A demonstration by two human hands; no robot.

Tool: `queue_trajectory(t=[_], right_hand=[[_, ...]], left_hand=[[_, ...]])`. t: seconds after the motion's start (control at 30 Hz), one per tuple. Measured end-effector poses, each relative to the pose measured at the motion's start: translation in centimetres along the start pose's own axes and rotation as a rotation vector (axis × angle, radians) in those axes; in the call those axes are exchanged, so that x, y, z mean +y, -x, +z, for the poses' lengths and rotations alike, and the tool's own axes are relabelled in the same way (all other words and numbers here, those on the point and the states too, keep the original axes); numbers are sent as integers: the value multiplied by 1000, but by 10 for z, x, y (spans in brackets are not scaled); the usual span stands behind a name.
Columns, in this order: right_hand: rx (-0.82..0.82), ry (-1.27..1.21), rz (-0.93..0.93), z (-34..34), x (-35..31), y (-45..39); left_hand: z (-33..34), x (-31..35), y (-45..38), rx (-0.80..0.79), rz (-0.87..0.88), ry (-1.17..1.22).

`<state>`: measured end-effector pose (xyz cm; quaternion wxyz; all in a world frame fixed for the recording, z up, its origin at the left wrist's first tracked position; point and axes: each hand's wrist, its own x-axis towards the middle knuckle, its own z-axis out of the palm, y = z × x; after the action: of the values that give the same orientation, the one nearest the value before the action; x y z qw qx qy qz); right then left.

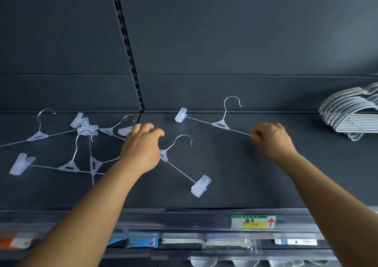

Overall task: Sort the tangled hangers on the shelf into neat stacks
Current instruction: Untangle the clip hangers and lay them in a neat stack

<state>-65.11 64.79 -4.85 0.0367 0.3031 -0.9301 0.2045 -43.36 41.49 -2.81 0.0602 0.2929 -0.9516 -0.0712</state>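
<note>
— What's the right hand (272, 140) got hold of?

— The far end of a clip hanger (221, 124) lying near the back of the shelf (235, 185). The fingers are curled shut over the right tip of its thin metal bar, so the clip on that end is hidden inside the fist. The other clip sticks out to the left, and the hook points up toward the back wall (225, 41).

— And the left hand (142, 146)?

— Palm down, fingers bent over the upper end of a second clip hanger (185, 168). It covers that end, so whether it's actually pinching anything, I can't tell. That hanger runs diagonally, its free clip lying toward the shelf's front edge.

— The rest still in a mess?

— Off to the left, yes: a tangle of clip hangers (81, 144), bars crossing each other, clips and hooks pointing every way. Over at the far right there's a tidy stack of white hangers (347, 113) against the back, well apart from both hands.

— Anything along the front?

— A clear price rail with a green and yellow label (253, 222) bearing a red arrow, below the right forearm
</note>
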Motion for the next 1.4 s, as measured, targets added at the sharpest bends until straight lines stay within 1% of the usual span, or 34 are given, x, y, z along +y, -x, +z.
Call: queue_trajectory(t=[0.07, 0.1, 0.17, 0.27, 0.33, 0.37, 0.43, 0.47, 0.53, 0.6, 0.7, 0.83, 0.93, 1.07, 1.13, 1.2, 1.23, 1.3, 1.33, 1.4], right_hand=[[79, -33, -24, -5, 11, 0], [115, -54, -47, -8, 15, 0], [157, -89, -106, -14, 22, 1], [160, -134, -166, -22, 27, 2], [150, -176, -170, -24, 29, 2], [150, -209, -164, -23, 30, 2], [151, -288, -104, -21, 32, 0], [145, -320, -44, -21, 33, -3], [80, -394, 139, -20, 34, -9], [9, -483, 302, -20, 37, -15], [-16, -512, 361, -19, 43, -27], [-6, -397, 359, -18, 45, -38], [-27, -327, 323, -14, 45, -40], [-24, -296, 320, -8, 47, -43], [-24, -287, 296, -6, 49, -44], [-22, -244, 248, -4, 52, -43], [-21, -210, 203, -3, 54, -41], [-49, -106, 70, 1, 57, -38], [-94, -39, 12, 4, 58, -37], [-186, 48, -31, 9, 58, -35]], left_hand=[[-4, 21, -5, 97, 18, 181], [-5, 30, -10, 119, 13, 280], [-4, 45, -24, 100, -27, 443], [-2, 58, -47, 72, -121, 625], [-2, 64, -58, 83, -153, 708], [-1, 68, -61, 86, -158, 713], [3, 74, -66, 98, -161, 702], [6, 77, -67, 112, -170, 718], [12, 81, -68, 147, -204, 749], [18, 85, -71, 198, -228, 748], [24, 90, -77, 226, -250, 730], [33, 93, -88, 188, -257, 630], [40, 93, -93, 149, -282, 556], [44, 93, -96, 129, -301, 518], [45, 91, -97, 139, -258, 486], [43, 89, -96, 147, -153, 410], [41, 88, -94, 123, -84, 367], [37, 87, -89, -2, 45, 252], [37, 87, -87, -80, 77, 195], [38, 87, -83, -187, 67, 127]])
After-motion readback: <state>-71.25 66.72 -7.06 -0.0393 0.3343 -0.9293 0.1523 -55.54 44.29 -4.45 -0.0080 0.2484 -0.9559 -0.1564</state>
